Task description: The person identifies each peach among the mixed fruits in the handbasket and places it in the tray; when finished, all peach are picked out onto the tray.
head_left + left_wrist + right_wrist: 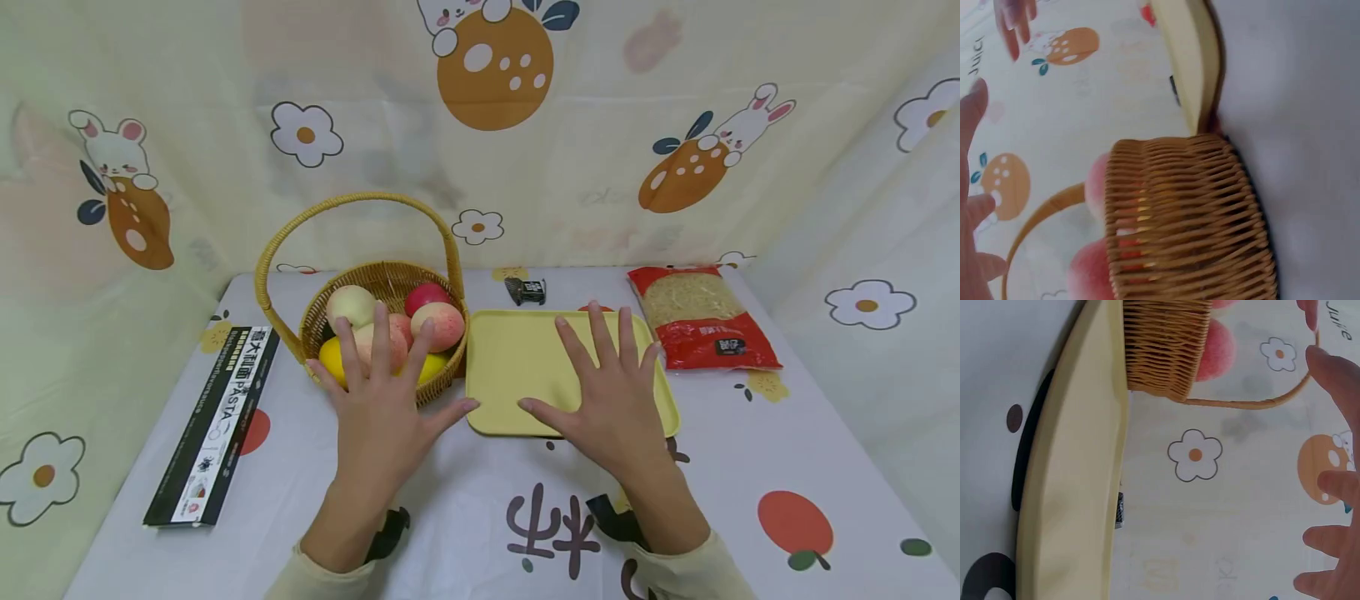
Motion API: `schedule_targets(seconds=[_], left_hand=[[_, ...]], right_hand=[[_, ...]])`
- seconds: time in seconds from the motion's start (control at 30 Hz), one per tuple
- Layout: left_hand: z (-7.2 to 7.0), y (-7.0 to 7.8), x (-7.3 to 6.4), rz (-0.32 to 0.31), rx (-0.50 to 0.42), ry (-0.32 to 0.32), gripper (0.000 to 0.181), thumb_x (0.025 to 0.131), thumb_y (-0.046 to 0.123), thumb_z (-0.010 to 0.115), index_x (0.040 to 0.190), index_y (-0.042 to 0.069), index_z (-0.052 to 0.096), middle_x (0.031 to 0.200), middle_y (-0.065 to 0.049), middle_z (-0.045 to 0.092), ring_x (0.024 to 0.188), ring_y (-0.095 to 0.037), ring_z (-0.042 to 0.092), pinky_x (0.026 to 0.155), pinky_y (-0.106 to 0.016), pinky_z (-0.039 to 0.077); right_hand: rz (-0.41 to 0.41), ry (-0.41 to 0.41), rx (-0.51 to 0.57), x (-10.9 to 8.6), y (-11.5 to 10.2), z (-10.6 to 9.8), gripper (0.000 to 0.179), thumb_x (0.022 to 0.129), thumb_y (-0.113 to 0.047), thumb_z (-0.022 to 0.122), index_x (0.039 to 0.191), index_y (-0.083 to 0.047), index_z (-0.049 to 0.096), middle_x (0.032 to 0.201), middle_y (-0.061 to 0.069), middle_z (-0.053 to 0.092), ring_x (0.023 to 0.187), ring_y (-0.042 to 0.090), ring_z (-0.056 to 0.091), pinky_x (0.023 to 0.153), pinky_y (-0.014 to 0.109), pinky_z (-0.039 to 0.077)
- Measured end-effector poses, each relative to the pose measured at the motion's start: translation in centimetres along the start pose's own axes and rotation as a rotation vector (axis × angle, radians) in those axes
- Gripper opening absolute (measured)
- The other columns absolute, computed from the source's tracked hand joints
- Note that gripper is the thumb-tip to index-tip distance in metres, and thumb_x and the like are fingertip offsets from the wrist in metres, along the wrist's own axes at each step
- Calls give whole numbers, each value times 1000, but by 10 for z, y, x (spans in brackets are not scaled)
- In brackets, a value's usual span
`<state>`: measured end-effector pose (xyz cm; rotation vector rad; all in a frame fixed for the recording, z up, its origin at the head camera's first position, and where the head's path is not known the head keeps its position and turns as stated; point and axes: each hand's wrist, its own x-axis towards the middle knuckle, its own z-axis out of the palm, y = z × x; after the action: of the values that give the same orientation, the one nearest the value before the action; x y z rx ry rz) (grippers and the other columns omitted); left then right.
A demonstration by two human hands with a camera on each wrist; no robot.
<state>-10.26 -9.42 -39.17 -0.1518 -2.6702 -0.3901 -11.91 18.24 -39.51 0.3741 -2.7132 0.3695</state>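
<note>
My left hand [382, 412] is spread with straight fingers in front of the wicker basket [386, 271], holding nothing. Inside the basket lie peaches [438, 326], a pale round fruit [351, 307], a dark red fruit [426, 297] and yellow fruit [331, 358], partly hidden by that hand. Over the yellow tray [510, 375] my right hand [618, 408] is held with its fingers fanned out, also holding nothing. In the left wrist view the basket's woven side [1185, 219] fills the middle. The right wrist view shows the tray's edge [1072, 462] close up.
A long black PASTA box [213, 425] lies left of the basket. A red bag of grain-like food [705, 321] sits at the back right. Behind the tray is a small black packet [527, 291]. Printed cloth [570, 192] hangs behind the table.
</note>
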Motion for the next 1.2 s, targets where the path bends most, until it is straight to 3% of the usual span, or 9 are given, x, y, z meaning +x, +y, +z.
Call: schedule_targets(seconds=[0.07,0.17,0.3,0.5,0.7,0.83,0.97,1.1,1.2], left_hand=[[-5,-3,-1,-4,-32,56,106,76,81,73,166,40,33,180,-5,8,163,-50,4,115,-91,8],[-9,-12,-3,17,-98,173,90,80,66,81,155,24,54,171,-11,37,156,-47,30,119,-81,27],[-11,-27,-8,17,-188,322,61,83,45,85,128,7,70,138,-16,68,125,-41,59,104,-58,54],[-12,-47,-17,-109,-333,396,34,89,32,82,106,4,75,104,-13,73,92,-30,63,73,-35,58],[-9,-67,-22,-356,-530,310,29,92,24,81,112,5,72,109,-9,69,90,-21,64,71,-4,46],[-8,-77,-22,-600,-696,224,36,96,30,78,123,9,68,116,-4,67,96,-17,59,68,-7,53],[-4,-88,-19,-801,-870,159,45,97,33,77,135,14,60,119,-1,58,98,-21,58,66,-19,62],[0,-100,-15,-938,-1073,82,57,100,33,72,151,23,49,138,-3,52,116,-26,59,74,-30,67],[3,-108,-15,-986,-1252,17,63,104,33,65,162,31,38,159,-3,43,136,-28,52,87,-39,66]], right_hand=[[20,18,40,0,-1,-3,104,77,-64,80,163,-21,41,177,14,22,162,48,15,116,87,23],[50,72,104,-2,0,-7,91,82,-53,82,157,-13,50,167,19,41,153,45,36,116,75,38],[66,179,178,-7,4,-8,68,85,-38,84,141,-5,64,145,21,63,133,41,57,104,63,55],[95,236,265,-15,14,-6,54,84,-27,87,129,-3,69,127,18,72,105,34,70,72,45,65],[202,205,357,-21,24,-6,57,84,-27,89,132,-6,68,126,14,74,95,30,74,66,29,61],[261,172,421,-24,29,-3,60,85,-30,89,137,-10,66,127,13,74,97,29,74,69,23,60],[288,147,463,-26,33,-1,62,86,-30,88,140,-11,64,128,12,74,99,28,74,70,19,59],[301,133,473,-28,37,2,64,86,-31,87,142,-12,63,129,12,74,99,28,73,71,19,58],[310,121,472,-30,39,4,65,87,-32,87,144,-13,62,130,12,74,100,28,73,72,16,56]])
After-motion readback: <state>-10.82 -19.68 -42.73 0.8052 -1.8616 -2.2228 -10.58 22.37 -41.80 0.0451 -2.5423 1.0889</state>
